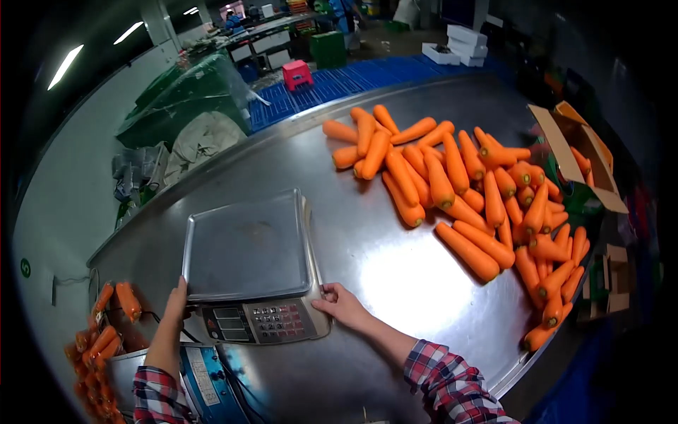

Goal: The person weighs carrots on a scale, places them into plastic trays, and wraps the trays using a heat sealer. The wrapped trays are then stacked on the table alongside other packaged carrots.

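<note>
A digital weighing scale (pixel 247 247) with a bare flat metal pan stands on the steel table (pixel 367 304), its keypad side towards me. My left hand (pixel 176 300) grips the scale's left side near the front corner; its fingers are partly hidden. On the opposite side, my right hand (pixel 342 305) holds the scale's edge beside the keypad, thumb and fingers against the casing. Right of the scale spreads a big heap of loose orange carrots (pixel 441 180). Bagged carrots (pixel 106 343) lie at the lower left.
A blue device with knobs (pixel 208 381) and dark cables sits below the scale. An opened cardboard box (pixel 579 152) holding carrots stands at the right. Beyond the table are a pink stool (pixel 297 74), blue slatted flooring (pixel 339 85), white foam boxes (pixel 466 46) and people far back.
</note>
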Motion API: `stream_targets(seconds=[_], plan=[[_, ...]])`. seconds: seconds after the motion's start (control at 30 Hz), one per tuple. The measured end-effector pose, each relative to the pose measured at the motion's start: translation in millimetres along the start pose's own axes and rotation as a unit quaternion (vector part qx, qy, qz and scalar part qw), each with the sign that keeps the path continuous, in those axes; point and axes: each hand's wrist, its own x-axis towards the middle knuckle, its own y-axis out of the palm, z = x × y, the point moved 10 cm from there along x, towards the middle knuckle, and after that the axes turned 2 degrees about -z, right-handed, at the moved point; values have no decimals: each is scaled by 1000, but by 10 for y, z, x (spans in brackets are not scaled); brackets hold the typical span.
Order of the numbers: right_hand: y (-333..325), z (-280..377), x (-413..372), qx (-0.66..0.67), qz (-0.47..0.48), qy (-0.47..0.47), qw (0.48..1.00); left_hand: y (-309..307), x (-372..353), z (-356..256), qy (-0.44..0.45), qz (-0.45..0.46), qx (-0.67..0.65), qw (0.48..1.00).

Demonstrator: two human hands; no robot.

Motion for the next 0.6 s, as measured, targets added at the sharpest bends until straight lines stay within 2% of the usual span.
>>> stream_targets(seconds=[0.07,0.17,0.27,0.33,0.4,0.47,0.5,0.57,0.6], plan=[[-117,-73,-47,4,-22,-8,1000,68,-116,-31,-14,47,-9,999],[-461,-163,-253,-14,-28,5,1000,307,-374,-57,-23,72,25,997],[-911,-196,-565,-25,-50,17,998,714,-847,-251,15,152,47,987],[-1172,-154,-770,0,-65,39,997,913,-1003,-257,13,169,54,984],[-1418,-65,-970,-8,-92,63,994,1134,-1123,-208,12,204,11,979],[-1647,-132,-1062,-29,-116,36,992,1278,-1405,-298,18,229,-32,973],[-1800,-94,-1121,-129,-149,5,980,1301,-1485,-334,20,234,-47,971],[-2040,51,-1381,-177,-245,-33,953,1329,-1634,-279,9,242,-77,967],[-2133,93,-1517,-190,-276,-41,941,1307,-1695,-274,34,244,-105,964]])
